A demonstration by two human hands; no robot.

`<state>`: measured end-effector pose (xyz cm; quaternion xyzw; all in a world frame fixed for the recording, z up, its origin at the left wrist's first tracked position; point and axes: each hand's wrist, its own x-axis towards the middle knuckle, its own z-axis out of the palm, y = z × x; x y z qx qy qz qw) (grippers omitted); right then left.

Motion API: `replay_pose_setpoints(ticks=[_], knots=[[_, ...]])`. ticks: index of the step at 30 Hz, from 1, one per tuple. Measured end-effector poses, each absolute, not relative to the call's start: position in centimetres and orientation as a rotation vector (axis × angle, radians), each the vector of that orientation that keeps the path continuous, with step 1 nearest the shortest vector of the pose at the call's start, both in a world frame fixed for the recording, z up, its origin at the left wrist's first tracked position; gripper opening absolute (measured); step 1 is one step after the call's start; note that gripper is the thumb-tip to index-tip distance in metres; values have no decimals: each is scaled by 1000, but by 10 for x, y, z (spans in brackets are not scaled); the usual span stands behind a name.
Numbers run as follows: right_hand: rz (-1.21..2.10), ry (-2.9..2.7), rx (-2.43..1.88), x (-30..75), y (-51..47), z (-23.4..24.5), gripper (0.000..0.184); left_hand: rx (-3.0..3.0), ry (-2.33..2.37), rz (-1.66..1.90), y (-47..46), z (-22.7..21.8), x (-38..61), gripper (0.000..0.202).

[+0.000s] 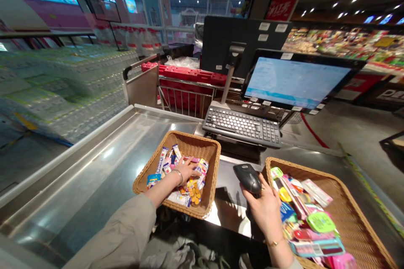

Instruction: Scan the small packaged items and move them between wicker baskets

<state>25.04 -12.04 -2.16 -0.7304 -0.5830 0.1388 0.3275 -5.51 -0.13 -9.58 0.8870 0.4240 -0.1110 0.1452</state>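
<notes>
My left hand (184,171) reaches into a wicker basket (215,164) and rests over small packets. Its fingers are spread, with no item visibly gripped. Around it lie slim white-and-blue snack wrappers (162,159), a blue packet (154,180) and orange-yellow wrapped pieces (195,192). A black handheld barcode scanner (248,178) is in the grip of my right hand (267,208), held between the two baskets. Beside that hand stands a larger wicker basket (353,201) of brightly packaged small goods, among them a lime-green item (320,222).
A black keyboard (241,125) and a lit monitor (296,80) stand behind the baskets on the metal counter (104,176). A raised rim (69,145) edges the counter's left side. Beyond it are a cart with red crates (189,75) and stacked bottle packs (72,88).
</notes>
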Motion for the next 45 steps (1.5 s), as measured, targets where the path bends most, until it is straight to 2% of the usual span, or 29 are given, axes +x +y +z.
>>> replay_pose_setpoints(ticks=[6,17,23,28,33,45], knots=[[358,-1516,-1935,257,-122,-24,45,2537,1140,-343,2,-103,-50,54],[372,-1426,-1938,258,-124,-21,44,2518,1083,-388,9,-99,-47,46],[356,-1448,-1936,258,-126,-20,42,2533,1156,-421,14,-73,-48,58],[340,-1452,-1930,259,-127,-20,41,2559,1304,-191,15,-40,-50,64],[329,-1433,-1926,259,-128,-17,42,2594,1438,140,12,-10,-48,60],[300,-1440,-1922,262,-134,-6,29,2646,1697,634,5,17,-40,53]])
